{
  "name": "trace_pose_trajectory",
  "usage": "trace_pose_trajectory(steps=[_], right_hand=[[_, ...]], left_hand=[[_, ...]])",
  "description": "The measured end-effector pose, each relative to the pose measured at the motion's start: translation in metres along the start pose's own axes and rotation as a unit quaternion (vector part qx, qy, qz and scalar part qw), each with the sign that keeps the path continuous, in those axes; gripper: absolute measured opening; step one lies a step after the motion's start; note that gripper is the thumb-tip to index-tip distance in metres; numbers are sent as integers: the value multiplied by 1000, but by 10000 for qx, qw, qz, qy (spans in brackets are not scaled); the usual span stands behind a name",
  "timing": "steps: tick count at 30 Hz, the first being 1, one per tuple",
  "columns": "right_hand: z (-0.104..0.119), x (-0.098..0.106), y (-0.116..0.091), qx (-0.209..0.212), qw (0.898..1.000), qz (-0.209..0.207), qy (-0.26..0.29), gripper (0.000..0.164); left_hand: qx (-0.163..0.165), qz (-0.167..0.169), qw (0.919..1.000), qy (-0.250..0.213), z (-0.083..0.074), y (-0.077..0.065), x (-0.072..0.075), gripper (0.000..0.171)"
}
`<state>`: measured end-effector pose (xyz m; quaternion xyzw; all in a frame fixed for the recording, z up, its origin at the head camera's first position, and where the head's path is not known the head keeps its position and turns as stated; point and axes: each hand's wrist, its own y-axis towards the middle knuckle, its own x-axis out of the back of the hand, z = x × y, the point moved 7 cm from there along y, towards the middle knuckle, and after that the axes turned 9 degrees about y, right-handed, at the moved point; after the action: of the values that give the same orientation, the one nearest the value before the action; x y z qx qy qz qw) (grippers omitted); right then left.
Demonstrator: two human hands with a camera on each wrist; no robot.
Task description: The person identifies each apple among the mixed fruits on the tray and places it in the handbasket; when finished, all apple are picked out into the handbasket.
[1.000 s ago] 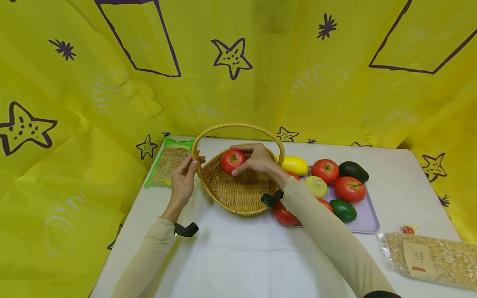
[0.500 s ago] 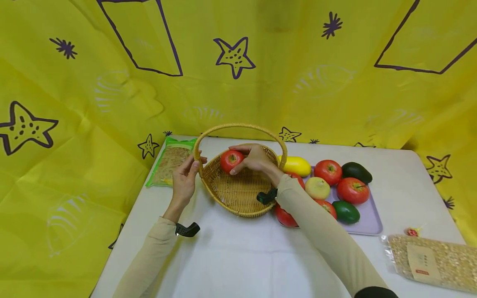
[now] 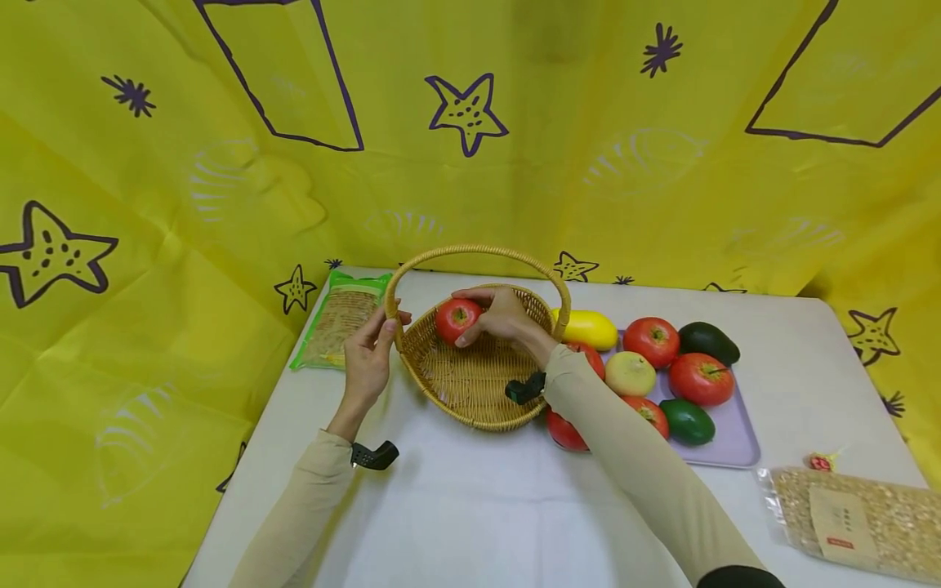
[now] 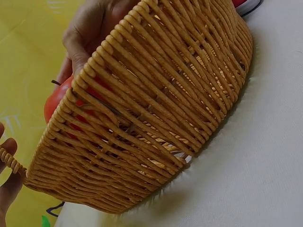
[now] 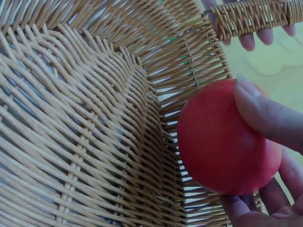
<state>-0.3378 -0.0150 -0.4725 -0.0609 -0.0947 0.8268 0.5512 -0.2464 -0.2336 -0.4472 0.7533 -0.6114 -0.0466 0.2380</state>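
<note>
A wicker basket (image 3: pixel 481 400) with a tall arched handle stands on the table. My left hand (image 3: pixel 369 355) grips the base of that handle at the basket's left side; in the left wrist view its fingers (image 4: pixel 8 146) wrap the handle's end. My right hand (image 3: pixel 507 314) reaches over the basket and holds a red apple (image 3: pixel 456 320) inside the rim, near the left rear wall. In the right wrist view the thumb (image 5: pixel 270 113) lies on the near side of the apple (image 5: pixel 222 142), with fingers beneath it. Bare woven bottom shows below the apple in the head view.
A lilac tray (image 3: pixel 735 441) right of the basket bears several red fruits, a yellow fruit (image 3: pixel 591 329), a pale round one (image 3: pixel 630 374) and dark green ones. A green-edged packet (image 3: pixel 341 318) lies left; a bag of grains (image 3: pixel 867 518) lies front right. A yellow curtain (image 3: pixel 470 188) hangs behind.
The view has shifted slightly, so everything sits a little further right. Both hands keep their holds on the apple and the basket handle, and the right forearm has shifted slightly.
</note>
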Motion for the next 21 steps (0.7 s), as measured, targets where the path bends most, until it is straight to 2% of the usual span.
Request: trace_pose_trajectory(steps=[12,21], right_hand=[[-14,-2,2,-159,9994,-61,-288,82],[-13,-7,3,55,9982,85,-595,83]], left_hand=[[-114,-25,9999,-55,1,0,-1,32],[-151,-15,9999,-14,1,-1,-1,35]])
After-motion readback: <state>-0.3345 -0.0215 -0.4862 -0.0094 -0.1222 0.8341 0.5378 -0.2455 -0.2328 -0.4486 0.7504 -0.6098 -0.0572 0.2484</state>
